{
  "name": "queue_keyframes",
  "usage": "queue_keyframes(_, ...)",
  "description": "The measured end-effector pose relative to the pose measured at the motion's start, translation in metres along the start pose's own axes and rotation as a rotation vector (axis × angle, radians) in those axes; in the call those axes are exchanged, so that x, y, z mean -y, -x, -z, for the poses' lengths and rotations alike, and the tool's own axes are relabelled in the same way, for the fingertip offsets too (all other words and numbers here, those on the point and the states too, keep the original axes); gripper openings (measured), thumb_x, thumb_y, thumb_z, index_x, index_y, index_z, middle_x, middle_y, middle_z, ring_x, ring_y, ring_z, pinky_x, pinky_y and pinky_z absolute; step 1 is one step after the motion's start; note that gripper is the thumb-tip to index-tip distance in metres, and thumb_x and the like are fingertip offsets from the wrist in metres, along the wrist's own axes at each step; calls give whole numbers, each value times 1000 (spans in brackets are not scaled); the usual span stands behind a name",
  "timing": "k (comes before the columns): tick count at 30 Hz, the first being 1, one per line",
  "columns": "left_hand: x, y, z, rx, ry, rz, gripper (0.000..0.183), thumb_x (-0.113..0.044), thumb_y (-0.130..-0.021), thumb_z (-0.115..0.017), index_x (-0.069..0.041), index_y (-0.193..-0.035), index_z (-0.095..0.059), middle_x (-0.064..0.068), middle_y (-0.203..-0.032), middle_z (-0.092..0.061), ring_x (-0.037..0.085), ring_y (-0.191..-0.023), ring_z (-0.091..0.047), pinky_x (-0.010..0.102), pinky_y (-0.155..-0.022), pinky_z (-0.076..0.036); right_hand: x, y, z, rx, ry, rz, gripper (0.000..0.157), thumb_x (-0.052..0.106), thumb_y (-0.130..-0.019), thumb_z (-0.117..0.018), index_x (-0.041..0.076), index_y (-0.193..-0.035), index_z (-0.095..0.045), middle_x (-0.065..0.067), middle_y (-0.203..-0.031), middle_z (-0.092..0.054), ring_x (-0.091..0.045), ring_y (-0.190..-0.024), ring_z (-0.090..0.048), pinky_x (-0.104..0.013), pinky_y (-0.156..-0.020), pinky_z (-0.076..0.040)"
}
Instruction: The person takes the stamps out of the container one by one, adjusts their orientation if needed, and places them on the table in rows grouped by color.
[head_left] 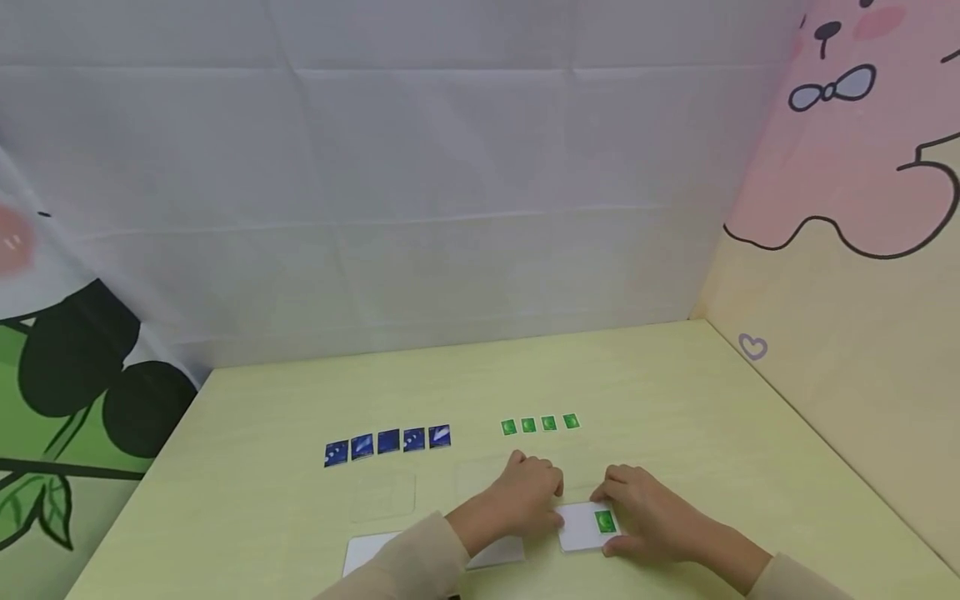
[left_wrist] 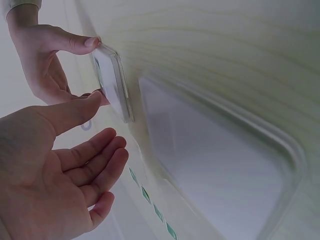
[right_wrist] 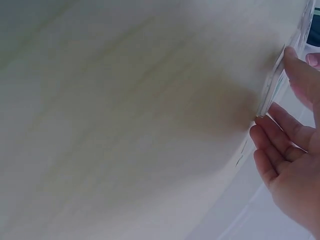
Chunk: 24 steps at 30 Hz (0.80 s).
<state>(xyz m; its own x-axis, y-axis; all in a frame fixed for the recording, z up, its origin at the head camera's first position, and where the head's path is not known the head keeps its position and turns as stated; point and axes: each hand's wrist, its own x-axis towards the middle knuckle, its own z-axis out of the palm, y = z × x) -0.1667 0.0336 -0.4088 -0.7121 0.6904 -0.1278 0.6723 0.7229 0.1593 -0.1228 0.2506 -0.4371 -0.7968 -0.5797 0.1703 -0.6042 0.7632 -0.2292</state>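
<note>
My right hand [head_left: 652, 517] holds a thin white box with clear edges [head_left: 577, 533] by its two long edges, thumb on the near side and fingers on the far side. One small green card [head_left: 605, 522] lies on the box at its right end. The left hand [head_left: 517, 496] hovers at the box's left end; in the left wrist view its fingers [left_wrist: 95, 165] are loosely bent with nothing between them. Beneath the left forearm lies a larger white box [head_left: 498, 552], and another white box [head_left: 367, 550] sits left of it, partly behind the sleeve.
Several blue cards [head_left: 387, 441] stand in a row at the back left of the table. Several green cards [head_left: 549, 423] form a shorter row to their right. A clear rectangular lid [head_left: 386, 496] lies in front of the blue cards. A printed wall [head_left: 847, 333] borders the right side.
</note>
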Motion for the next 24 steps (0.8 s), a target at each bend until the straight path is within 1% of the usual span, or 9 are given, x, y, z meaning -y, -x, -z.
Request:
queue_keyframes(6,-4,-3,0,2,4,-9,27,-38,-81,-75,-18,-95,-65,-8,-87,-62,8,-80,-51,28,-80,-31,-2,1,-2,-36,-20,25,47,45,-71,-81,15,-104,-67,14,-94,-53,1,-87,-43,-25,-78,-43)
queue_keyframes(12,-8,-4,0,16,0,4,26,-38,-81,-75,-18,-95,-65,-8,-87,-61,7,-79,-51,28,-81,-32,-5,2,-3,-56,-27,51,48,46,-71,-81,15,-104,-66,14,-95,-54,1,-89,-45,-26,-80,-44)
queue_keyframes(15,-8,-4,-1,11,-3,3,26,-38,-81,-75,-18,-95,-65,-8,-86,-61,8,-79,-51,28,-80,-32,-5,2,-3,-38,-44,43,48,48,-72,-79,16,-105,-65,14,-95,-54,0,-90,-45,-27,-80,-44)
queue_keyframes(19,-8,-4,-1,9,5,1,26,-38,-81,-75,-18,-94,-65,-8,-85,-61,7,-79,-51,28,-80,-32,-4,2,-1,-9,-52,8,48,49,-73,-78,17,-105,-65,15,-96,-54,0,-90,-46,-28,-81,-45)
queue_keyframes(24,-8,-5,-1,18,17,7,26,-37,-81,-75,-18,-94,-64,-8,-84,-60,7,-78,-49,28,-81,-31,-2,2,0,-2,-51,-7,48,50,-73,-78,17,-106,-65,15,-97,-55,-1,-91,-46,-28,-82,-45)
